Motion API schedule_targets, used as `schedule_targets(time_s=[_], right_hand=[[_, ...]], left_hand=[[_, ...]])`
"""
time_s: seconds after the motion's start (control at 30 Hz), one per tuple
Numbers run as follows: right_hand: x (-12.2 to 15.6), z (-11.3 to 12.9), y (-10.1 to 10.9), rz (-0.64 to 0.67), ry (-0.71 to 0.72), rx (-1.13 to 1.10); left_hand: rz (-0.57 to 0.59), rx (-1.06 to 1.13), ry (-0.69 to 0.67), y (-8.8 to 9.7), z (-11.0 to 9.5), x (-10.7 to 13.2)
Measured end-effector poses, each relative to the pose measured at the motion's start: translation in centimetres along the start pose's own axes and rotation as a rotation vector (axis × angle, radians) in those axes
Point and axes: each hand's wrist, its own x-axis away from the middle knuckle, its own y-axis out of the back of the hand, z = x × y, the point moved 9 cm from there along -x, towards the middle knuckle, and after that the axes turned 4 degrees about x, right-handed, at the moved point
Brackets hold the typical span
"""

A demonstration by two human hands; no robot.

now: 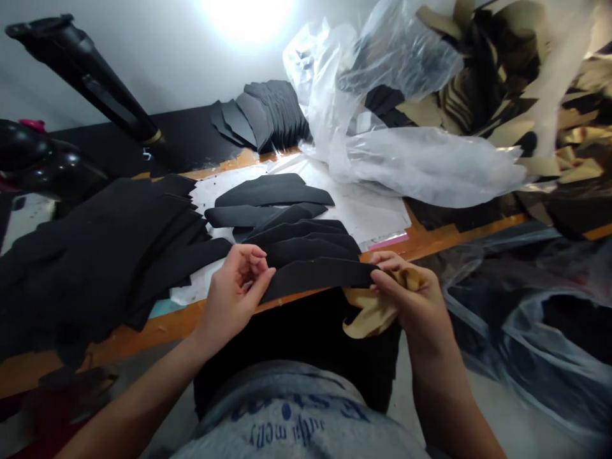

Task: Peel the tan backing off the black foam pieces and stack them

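Observation:
A long, curved-edged black piece of sheet material (pixel 325 274) stretches between my two hands at the table's front edge. At its left end is my left hand (pixel 236 284), fingers curled and thumb against it. My right hand (pixel 411 290) pinches the opposite end between thumb and fingers. That same hand also has a crumpled tan strip (pixel 370 322) bunched in its palm, its loose end hanging down. Just beyond lie several similar black pieces (pixel 306 245), overlapping on white paper (pixel 368 213).
At left, a large pile of black pieces (pixel 95 248) spreads over the table. Fanned black pieces (pixel 272 118) stand at the back. Clear plastic bags (pixel 421 159) and heaped tan and black scraps (pixel 502 83) occupy the right. A black machine-like post (pixel 90 83) rises at far left.

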Motion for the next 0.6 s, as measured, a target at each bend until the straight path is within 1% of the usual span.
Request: schedule_targets(time_s=[0.1,0.2,0.3,0.37,0.6], right_hand=[[-0.5,0.0,-0.1,-0.094,0.099,0.196],[-0.9,0.4,-0.5,-0.167,0.182,0.356],[-1.5,0.1,-1.2,-0.162,0.173,0.446],[-1.9,-0.3,-1.5,-0.147,0.149,0.487],[-2.2,-0.8,-2.2,-0.147,0.122,0.571]], left_hand=[[-0.096,-0.069,-0.078,0.9,-0.2,-0.9],[-0.118,-0.243,-0.163,0.6,-0.7,-1.9],[-0.1,-0.429,-0.267,-0.3,-1.6,-2.7],[-0.087,-0.504,-0.312,-0.8,-2.0,-3.0],[-0.114,-0.642,-0.352,-1.4,-2.7,-3.7]])
